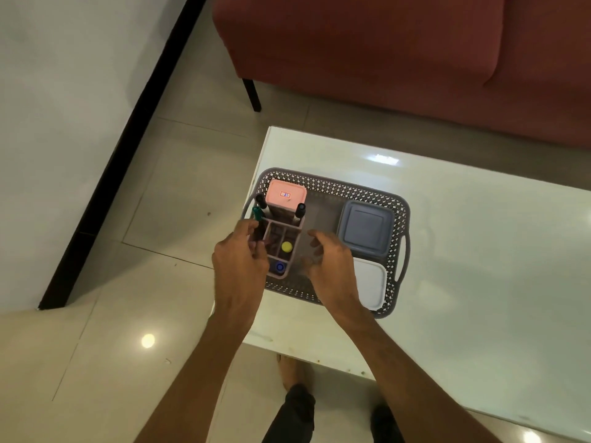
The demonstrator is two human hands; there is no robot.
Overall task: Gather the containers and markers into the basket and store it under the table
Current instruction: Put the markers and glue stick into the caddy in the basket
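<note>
The grey perforated plastic basket (332,187) sits on the glossy white table (479,251), its long axis running left-right. The left hand (238,263) grips the pink compartmented marker holder (281,241) inside; the right hand (329,263) hovers half-open beside it, holding nothing.

My feed is dim and warm, lit from overhead. Glare spots sit on the glossy table (479,251) in the upper middle of the frame and on the floor tiles (96,314) at lower left. Wide-angle bending curves the edges. I see soft blur on the right hand (329,263); shadows are faint and diffuse.
</note>
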